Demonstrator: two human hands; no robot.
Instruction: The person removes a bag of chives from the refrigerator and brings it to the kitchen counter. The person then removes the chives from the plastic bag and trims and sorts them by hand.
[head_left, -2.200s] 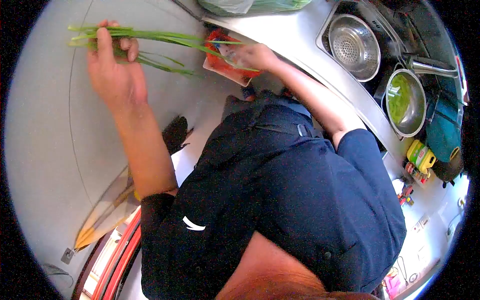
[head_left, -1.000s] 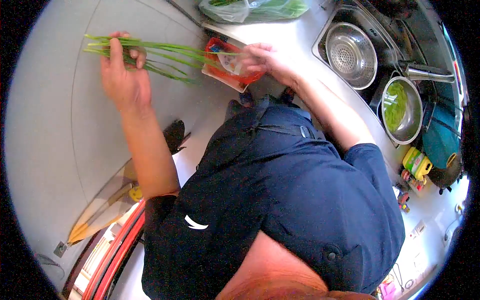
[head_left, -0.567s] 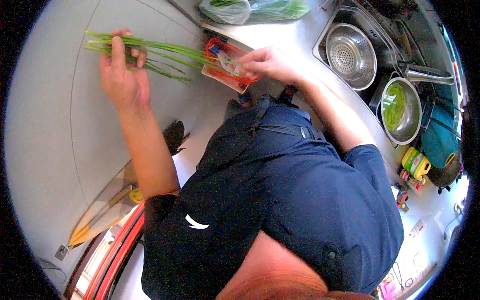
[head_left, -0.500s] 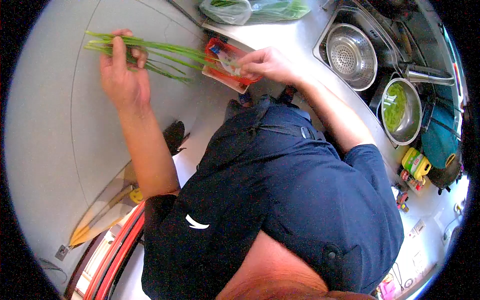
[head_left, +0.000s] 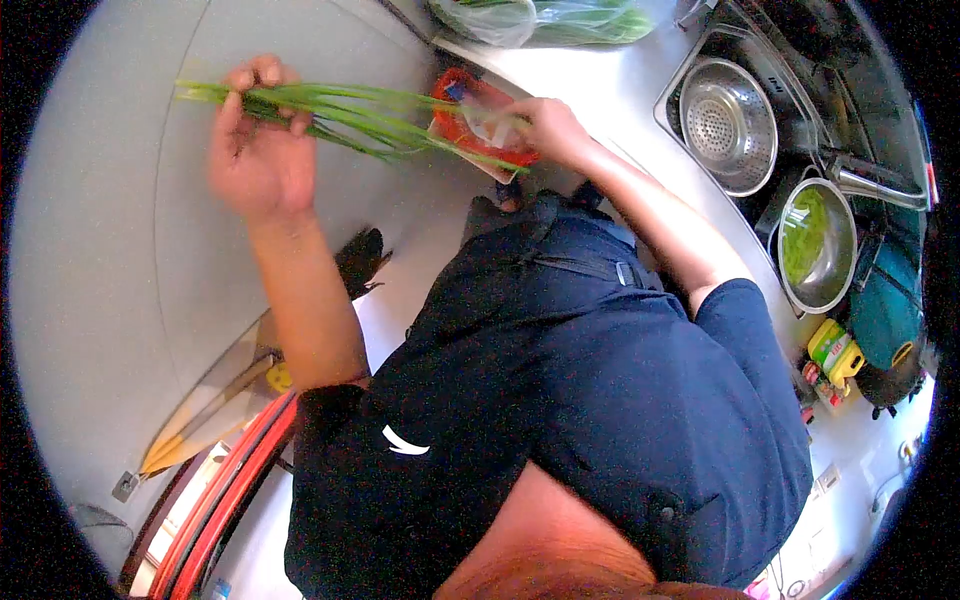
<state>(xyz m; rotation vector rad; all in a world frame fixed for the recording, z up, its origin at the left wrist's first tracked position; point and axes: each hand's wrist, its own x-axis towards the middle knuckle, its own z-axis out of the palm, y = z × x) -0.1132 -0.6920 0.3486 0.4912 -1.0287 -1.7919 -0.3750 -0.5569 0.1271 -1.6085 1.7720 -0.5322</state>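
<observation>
My left hand (head_left: 264,140) is raised at the upper left, its fingers closed round a bunch of long, thin chives (head_left: 345,108). Their pale ends stick out a little to the left of the fingers. The green leaves fan out rightward, over a red bin (head_left: 452,90) that has pale litter in it. Beside the bin, my right hand (head_left: 552,130) has its fingers pinched together at the far tips of the leaves. Blur hides exactly how many leaves lie in that pinch. One leaf tip hangs lower, below the right hand.
At the right, a steel colander (head_left: 728,125) stands in the sink (head_left: 690,60). A steel pot (head_left: 840,285) with cut greens is next to it. Bagged greens (head_left: 560,20) lie on the counter (head_left: 540,72). A yellow-green bottle (head_left: 835,345) stands farther along.
The whole view has shifted slightly. The chives have spread and extend farther right, across the bin. My right hand has moved a little right, still pinched.
</observation>
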